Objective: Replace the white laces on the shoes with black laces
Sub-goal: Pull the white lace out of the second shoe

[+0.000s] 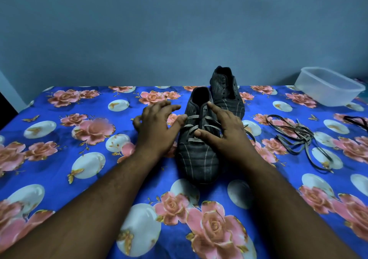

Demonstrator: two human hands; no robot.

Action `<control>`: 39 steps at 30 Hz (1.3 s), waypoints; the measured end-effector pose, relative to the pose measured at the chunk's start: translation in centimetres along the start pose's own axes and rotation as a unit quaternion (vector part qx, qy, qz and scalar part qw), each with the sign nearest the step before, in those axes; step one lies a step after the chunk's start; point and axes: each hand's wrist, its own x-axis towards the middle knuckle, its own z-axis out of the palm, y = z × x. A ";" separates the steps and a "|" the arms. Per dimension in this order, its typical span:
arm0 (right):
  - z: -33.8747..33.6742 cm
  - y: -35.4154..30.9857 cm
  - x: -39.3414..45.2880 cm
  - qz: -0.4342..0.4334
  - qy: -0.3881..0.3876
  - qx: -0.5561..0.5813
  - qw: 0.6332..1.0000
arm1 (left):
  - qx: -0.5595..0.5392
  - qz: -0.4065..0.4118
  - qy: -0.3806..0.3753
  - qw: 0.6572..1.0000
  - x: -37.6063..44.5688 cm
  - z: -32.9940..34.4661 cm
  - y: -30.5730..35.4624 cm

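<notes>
A dark striped shoe [199,159] stands in the middle of the bed, toe toward me, with a pale grey-white lace [192,126] threaded through its eyelets. My left hand [157,123] hovers at the shoe's left side, fingers spread, thumb touching the lace. My right hand [225,127] rests on the shoe's right side, index finger pointing at the tongue, thumb on the lacing. A second dark shoe [227,91] without a lace stands behind it. A loose pale lace [298,139] lies in a heap to the right. A black lace [356,120] shows at the right edge.
The blue floral bedsheet [79,159] covers the whole surface. A translucent plastic container [328,86] sits at the back right corner. A plain blue-grey wall [159,30] rises behind the bed.
</notes>
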 end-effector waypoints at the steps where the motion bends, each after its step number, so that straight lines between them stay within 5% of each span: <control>1: 0.0 0.0 0.1 0.000 0.000 -0.001 1.000 | -0.041 0.027 0.000 0.999 -0.1 0.0 0.4; 5: 0.1 0.1 0.1 -0.001 -0.001 -0.005 1.000 | -0.083 0.063 -0.001 0.995 -0.7 0.3 1.4; 11: 0.1 0.1 0.2 -0.002 -0.004 -0.008 1.000 | -0.102 0.012 -0.001 0.995 -0.4 0.2 1.2; 17: 0.0 -0.1 0.0 0.000 -0.004 -0.008 1.000 | 0.051 -0.097 -0.013 0.994 0.3 0.1 -0.3; 22: 0.0 -0.2 0.0 0.000 -0.006 -0.008 1.000 | 0.091 -0.074 -0.015 0.993 0.3 0.0 -0.2; 30: 0.1 0.1 0.1 -0.005 -0.004 -0.013 1.000 | -0.097 0.092 -0.033 0.990 -0.6 -0.3 1.4; 34: 0.2 0.2 0.1 -0.006 -0.003 -0.014 1.000 | -0.104 0.104 -0.016 0.989 -0.6 -0.1 1.5; 39: 0.1 0.1 0.1 -0.010 -0.001 -0.013 1.000 | -0.274 0.017 -0.058 0.960 -0.6 -0.4 1.6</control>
